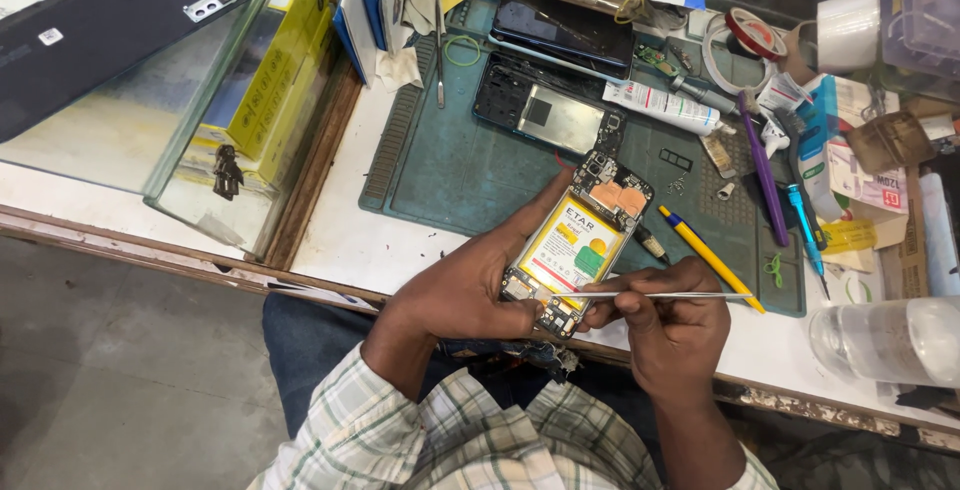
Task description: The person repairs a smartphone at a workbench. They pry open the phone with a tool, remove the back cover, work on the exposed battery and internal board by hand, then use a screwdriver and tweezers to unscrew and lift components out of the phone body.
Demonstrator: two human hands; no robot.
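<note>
1. Head view: my left hand [465,285] is wrapped around the opened phone [578,242], held above the bench edge.
2. My right hand [668,322] pinches thin tweezers [660,296], tip at the phone's lower end.
3. Beyond, a yellow pen [712,259] lies on the green mat [450,165].

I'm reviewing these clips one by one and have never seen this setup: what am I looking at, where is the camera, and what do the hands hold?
One camera, worn on a person's head, looks down at their own bare hands over a repair bench. The left hand grips an opened smartphone with its back off, so the yellow battery shows. The right hand holds thin metal tweezers with the tip at the phone's lower edge. On the teal work mat lie another phone frame, a yellow pen, a purple tool and a glue tube.
</note>
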